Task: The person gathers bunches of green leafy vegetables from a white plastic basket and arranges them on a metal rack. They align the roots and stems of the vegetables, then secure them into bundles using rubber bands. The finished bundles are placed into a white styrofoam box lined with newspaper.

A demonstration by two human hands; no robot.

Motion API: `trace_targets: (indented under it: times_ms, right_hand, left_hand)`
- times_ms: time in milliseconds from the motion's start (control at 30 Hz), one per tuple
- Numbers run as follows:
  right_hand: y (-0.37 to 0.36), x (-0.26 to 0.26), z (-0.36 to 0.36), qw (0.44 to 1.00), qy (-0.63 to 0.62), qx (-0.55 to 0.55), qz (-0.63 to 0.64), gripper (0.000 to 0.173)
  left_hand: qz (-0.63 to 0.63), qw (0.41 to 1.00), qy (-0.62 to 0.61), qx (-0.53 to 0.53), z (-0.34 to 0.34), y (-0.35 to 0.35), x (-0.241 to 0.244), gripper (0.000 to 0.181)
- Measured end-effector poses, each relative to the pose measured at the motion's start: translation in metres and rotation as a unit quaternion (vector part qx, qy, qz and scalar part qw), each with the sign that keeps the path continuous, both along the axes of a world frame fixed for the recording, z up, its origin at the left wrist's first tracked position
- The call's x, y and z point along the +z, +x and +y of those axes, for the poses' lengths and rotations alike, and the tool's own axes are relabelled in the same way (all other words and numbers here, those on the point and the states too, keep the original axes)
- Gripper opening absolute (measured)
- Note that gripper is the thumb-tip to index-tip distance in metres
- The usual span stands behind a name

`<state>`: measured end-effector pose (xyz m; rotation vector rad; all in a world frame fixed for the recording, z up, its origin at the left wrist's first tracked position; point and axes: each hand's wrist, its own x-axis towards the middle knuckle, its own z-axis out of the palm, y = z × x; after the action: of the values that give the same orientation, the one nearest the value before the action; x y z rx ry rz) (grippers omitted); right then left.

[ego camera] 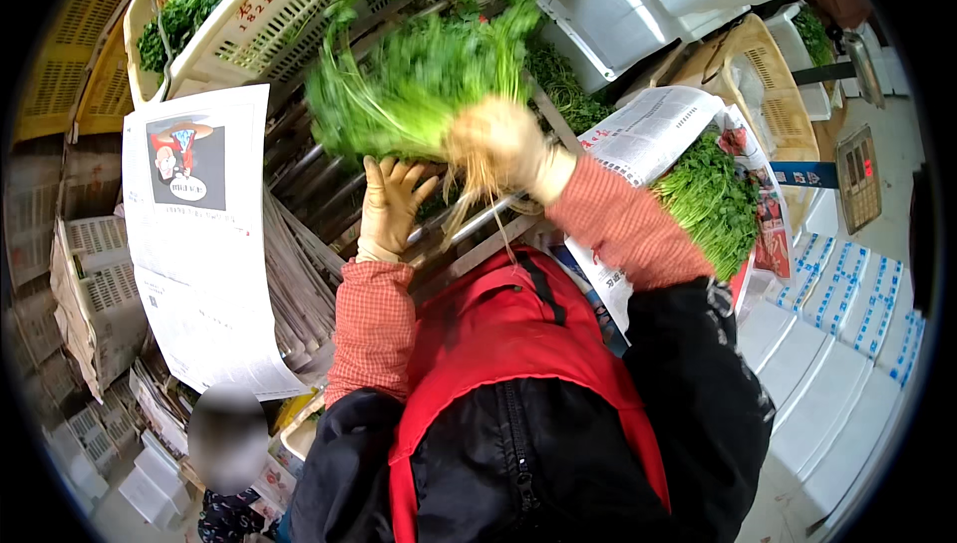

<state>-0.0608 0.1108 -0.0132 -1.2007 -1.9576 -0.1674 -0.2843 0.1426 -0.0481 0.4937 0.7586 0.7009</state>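
Note:
My right hand (pixel 497 143), in a pale glove, grips a bunch of leafy green herbs (pixel 419 79), which look like cilantro, by the root end; the bunch is blurred and its leaves spread up and left. Pale roots hang below the fist. My left hand (pixel 395 203), also gloved, is just under the bunch with fingers spread, holding nothing. Beneath both is a rack of metal bars (pixel 478 221). To the right, more green herbs (pixel 710 206) lie on printed newspaper (pixel 650 132). A stack of newspapers (pixel 202 259) stands at the left.
A cream plastic crate (pixel 262 27) with greens is at the upper left. White foam boxes (pixel 628 12) stand at the upper right, more foam boxes (pixel 807 378) at the lower right. A scale with a lit display (pixel 858 176) is at the right. Another person (pixel 232 509) is at the lower left.

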Motion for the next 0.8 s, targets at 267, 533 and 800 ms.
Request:
trace_targets:
  times_ms: [267,533,800]
  right_hand:
    - [-0.041,-0.099,-0.108,0.974,-0.217,-0.023,-0.056,0.038]
    - [-0.012,0.004,-0.117,0.907,-0.401,0.104,0.073,0.050]
    - [0.008,-0.058,-0.086,0.908,-0.381,-0.165,-0.063,0.020]
  left_hand:
    - [0.360,0.931,0.047,0.032,-0.016,0.022,-0.032,0.061]
    - [0.351,0.932,0.089,0.038,-0.012,0.026,-0.048,0.058]
    - [0.512,0.806,0.293,-0.045,-0.041,-0.032,-0.040,0.044]
